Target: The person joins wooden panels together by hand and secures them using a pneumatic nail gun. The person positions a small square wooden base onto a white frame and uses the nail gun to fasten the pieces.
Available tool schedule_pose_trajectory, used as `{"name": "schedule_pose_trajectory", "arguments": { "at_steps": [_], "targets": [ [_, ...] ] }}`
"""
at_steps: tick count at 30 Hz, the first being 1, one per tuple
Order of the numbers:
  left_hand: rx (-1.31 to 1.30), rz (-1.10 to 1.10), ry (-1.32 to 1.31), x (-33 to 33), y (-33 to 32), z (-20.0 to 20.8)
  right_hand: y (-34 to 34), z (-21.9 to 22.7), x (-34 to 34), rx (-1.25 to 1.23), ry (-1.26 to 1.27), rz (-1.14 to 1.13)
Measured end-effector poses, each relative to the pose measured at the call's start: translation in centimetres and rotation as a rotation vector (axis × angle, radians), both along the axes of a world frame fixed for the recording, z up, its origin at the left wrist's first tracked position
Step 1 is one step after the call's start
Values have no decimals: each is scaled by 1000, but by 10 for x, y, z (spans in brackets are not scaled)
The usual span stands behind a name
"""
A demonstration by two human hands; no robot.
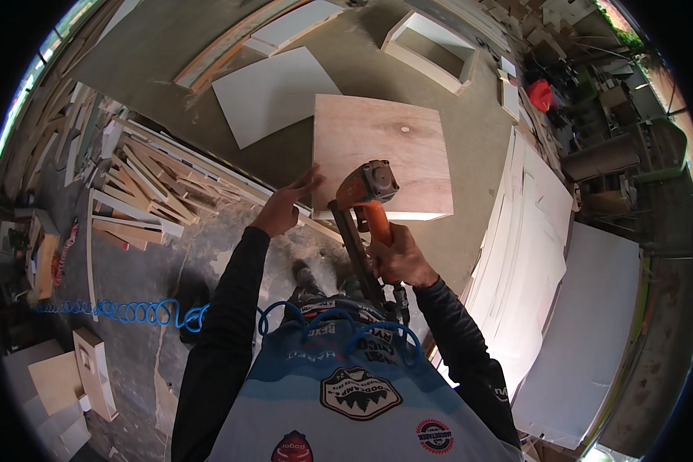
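Note:
My right hand point(402, 258) is wrapped round the handle of an orange pneumatic nail gun point(374, 219). The gun's head lies over the near edge of a plywood-topped box or panel point(385, 146) with reddish wood grain and a knot. At that panel's left near corner is my left hand point(286, 204), its fingers stretched out and touching the edge. A coiled blue air hose point(150, 312) runs from the far left across my front toward the gun. Whether the gun's nose touches the wood is hidden behind its head.
A white sheet point(273, 92) lies on the floor beyond the panel, near an open wooden box frame point(431, 50). Scrap wood strips point(150, 181) are heaped at the left. Large white sheets point(523, 246) are stacked at the right. Another small frame point(94, 373) stands at lower left.

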State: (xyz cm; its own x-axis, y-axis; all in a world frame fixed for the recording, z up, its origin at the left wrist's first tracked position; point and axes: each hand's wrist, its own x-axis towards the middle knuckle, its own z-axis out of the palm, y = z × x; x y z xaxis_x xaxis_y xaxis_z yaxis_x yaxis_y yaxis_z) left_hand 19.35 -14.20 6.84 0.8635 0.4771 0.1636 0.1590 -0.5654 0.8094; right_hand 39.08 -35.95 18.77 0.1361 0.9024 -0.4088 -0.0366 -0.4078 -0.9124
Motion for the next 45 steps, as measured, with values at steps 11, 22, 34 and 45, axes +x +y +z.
{"name": "schedule_pose_trajectory", "arguments": {
  "at_steps": [11,22,34,45],
  "targets": [
    [-74,211,-70,-6,-6,-14,-51,-13,18,153,55,-303],
    [-1406,636,-68,21,-80,-31,-146,-103,150,404,263,-1189],
    [-1304,1069,-195,80,-94,-44,-160,-187,236,-28,-159,-850],
    [-1111,1106,-450,104,-95,6,-77,-124,312,155,-529,-653]
  ]
}}
